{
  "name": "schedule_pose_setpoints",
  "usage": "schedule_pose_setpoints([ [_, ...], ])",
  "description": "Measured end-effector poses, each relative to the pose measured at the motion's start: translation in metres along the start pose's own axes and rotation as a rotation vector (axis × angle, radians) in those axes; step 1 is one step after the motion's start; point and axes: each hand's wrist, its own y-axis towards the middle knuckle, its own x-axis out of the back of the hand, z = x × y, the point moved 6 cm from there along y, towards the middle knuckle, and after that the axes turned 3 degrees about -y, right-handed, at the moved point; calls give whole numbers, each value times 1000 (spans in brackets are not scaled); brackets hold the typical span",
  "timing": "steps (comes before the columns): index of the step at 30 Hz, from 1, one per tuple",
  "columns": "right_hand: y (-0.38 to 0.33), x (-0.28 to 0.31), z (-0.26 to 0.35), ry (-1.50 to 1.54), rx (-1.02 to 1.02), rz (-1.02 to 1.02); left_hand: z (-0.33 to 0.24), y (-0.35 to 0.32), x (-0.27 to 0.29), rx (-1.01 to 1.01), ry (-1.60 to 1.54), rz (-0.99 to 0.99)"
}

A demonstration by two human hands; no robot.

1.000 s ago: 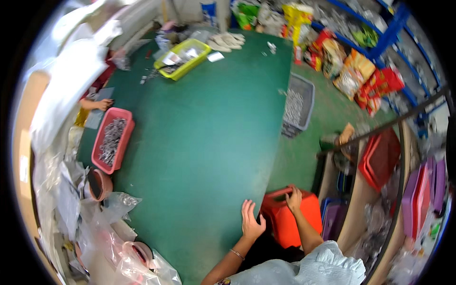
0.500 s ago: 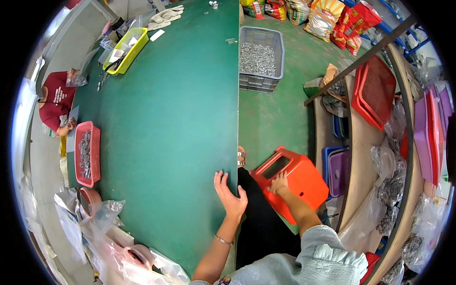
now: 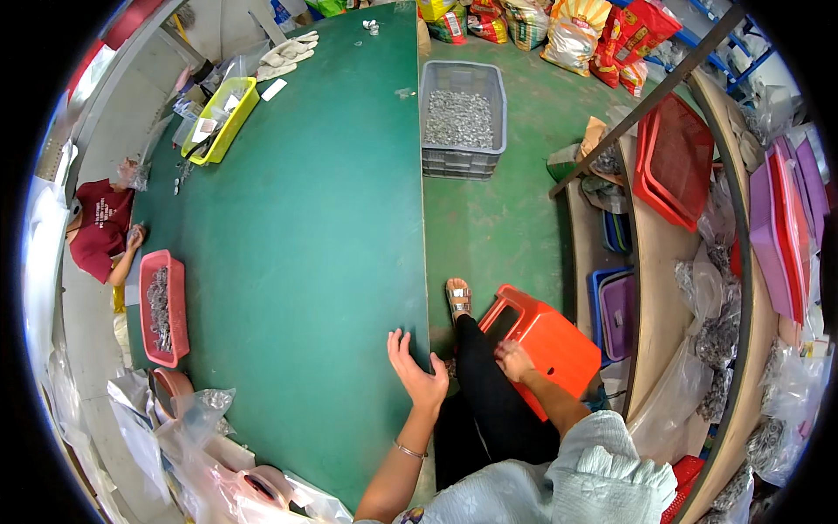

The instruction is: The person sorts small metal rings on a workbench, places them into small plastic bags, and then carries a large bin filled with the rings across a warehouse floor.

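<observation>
An orange-red plastic stool [image 3: 563, 349] stands on the floor to the right of the table, close beside my leg. Over its near left side is my right hand [image 3: 515, 360], touching or just above it; motion smears the fingers, so their grip is unclear. My left hand [image 3: 419, 371] rests at the right edge of the green table [image 3: 297, 236]. Its fingers are spread, the thumb stands apart, and it holds nothing. Between table and stool, my black-trousered leg [image 3: 489, 384] reaches forward to a sandalled foot [image 3: 458, 299].
A grey crate [image 3: 463, 162] of small metal parts stands on the floor ahead. Shelves [image 3: 668, 288] with trays and bags line the right. On the table are a pink bin [image 3: 177, 323] and a yellow bin [image 3: 236, 122]. A co-worker in a red shirt [image 3: 105, 227] is at the far left.
My leg and foot have come out further between table and stool. My right hand has shifted slightly down and back along the stool. The left hand stays at the table edge.
</observation>
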Motion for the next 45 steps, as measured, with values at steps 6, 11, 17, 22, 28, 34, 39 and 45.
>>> schedule_pose_setpoints([
  [6, -73, 33, -96, 86, -1099, -570, -2, 4, -1, 31, 21, 13],
  [11, -50, 35, -150, 267, -1585, -318, -6, 23, -8, 25, 0, 46],
  [17, 65, 55, -167, 294, -1015, -29, -6, 99, -34, 37, 98, 62],
  [22, 96, 23, -95, -156, -283, 619, 2, 100, -44, 36, 125, 137],
  [28, 59, -58, -45, -333, 292, 926, 3, 102, -50, 13, 95, 206],
  [34, -20, -121, -10, -256, 396, 888, 10, 100, -55, 16, 62, 211],
  [39, -53, -167, -27, -218, 243, 649, 7, 101, -56, 12, 73, 219],
  [45, -52, -68, -72, 114, -162, 180, 11, 100, -58, 40, 45, 199],
])
